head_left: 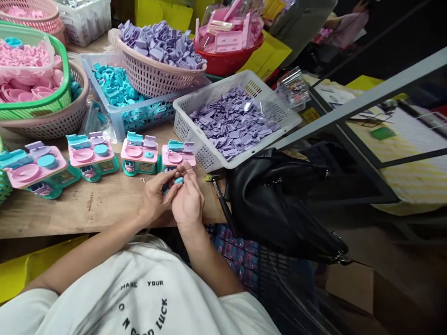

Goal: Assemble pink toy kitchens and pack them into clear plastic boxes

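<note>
My left hand (153, 194) and my right hand (188, 197) meet just above the table's front edge, fingers bent inward. A small rounded teal plastic piece (179, 180) sits between their fingertips; both hands seem closed on it. More teal shows behind my left fingers, mostly covered. Right behind the hands stands a toy kitchen unit (178, 158) with a pink top, partly hidden by my fingers. Similar units line up to the left: one toy kitchen (139, 153) close by, another toy kitchen (92, 156), and a toy kitchen (38, 170) at far left.
A small hammer (220, 197) lies right of my hands, beside a black leather bag (272, 195). Behind are a white crate (216, 156) of purple parts, a blue bin (139, 114) of teal parts, a pink basket (153, 77) and a green basket (35, 109).
</note>
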A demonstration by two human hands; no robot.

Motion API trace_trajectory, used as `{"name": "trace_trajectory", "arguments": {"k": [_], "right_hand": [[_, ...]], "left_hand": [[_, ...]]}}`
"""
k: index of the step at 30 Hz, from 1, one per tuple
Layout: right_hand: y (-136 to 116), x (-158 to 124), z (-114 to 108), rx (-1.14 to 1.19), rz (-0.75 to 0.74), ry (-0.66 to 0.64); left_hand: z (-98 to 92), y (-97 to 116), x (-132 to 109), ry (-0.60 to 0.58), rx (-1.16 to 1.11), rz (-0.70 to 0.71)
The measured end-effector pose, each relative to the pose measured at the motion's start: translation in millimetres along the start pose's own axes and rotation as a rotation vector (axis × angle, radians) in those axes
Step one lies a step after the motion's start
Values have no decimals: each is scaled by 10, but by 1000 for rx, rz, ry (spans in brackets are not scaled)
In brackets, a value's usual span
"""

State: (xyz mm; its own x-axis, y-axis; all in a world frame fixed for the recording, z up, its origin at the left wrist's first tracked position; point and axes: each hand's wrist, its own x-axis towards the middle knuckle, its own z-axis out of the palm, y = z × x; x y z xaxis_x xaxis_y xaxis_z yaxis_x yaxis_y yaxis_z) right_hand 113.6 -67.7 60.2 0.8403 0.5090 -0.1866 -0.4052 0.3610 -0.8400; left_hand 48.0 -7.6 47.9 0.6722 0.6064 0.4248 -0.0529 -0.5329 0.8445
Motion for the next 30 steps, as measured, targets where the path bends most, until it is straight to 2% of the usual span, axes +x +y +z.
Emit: {"name": "trace_trajectory", "arguments": {"k": [5, 11, 14, 16, 20, 22, 24, 27, 30], "right_hand": [[-22, -79, -94, 20, -70, -138], [165, 58, -495, -320, -152, -216], [107, 143, -588, -434, -203, -245], [-29, 213, -589, -534, -313, -279], [-360, 485, -550, -883, -690, -326], [-465, 686, -542, -1054, -853, -338], [-512, 878, -539, -1178, -943, -363], [-524, 1058, -537, -1260, -951, -412], [-531, 1095, -538, -1287, -919, -447]], "left_hand": [[27, 20, 60, 52, 50, -31], [47, 27, 84, 51, -349, -404], [76, 10, 105, 59, -387, -448], [92, 19, 138, 62, -382, -449], [116, 92, 241, 30, -461, -485], [111, 138, 292, 11, -607, -604], [83, 176, 332, 2, -802, -793], [3, 209, 363, 14, -1061, -1057], [-68, 215, 372, 42, -1220, -1193]]}}
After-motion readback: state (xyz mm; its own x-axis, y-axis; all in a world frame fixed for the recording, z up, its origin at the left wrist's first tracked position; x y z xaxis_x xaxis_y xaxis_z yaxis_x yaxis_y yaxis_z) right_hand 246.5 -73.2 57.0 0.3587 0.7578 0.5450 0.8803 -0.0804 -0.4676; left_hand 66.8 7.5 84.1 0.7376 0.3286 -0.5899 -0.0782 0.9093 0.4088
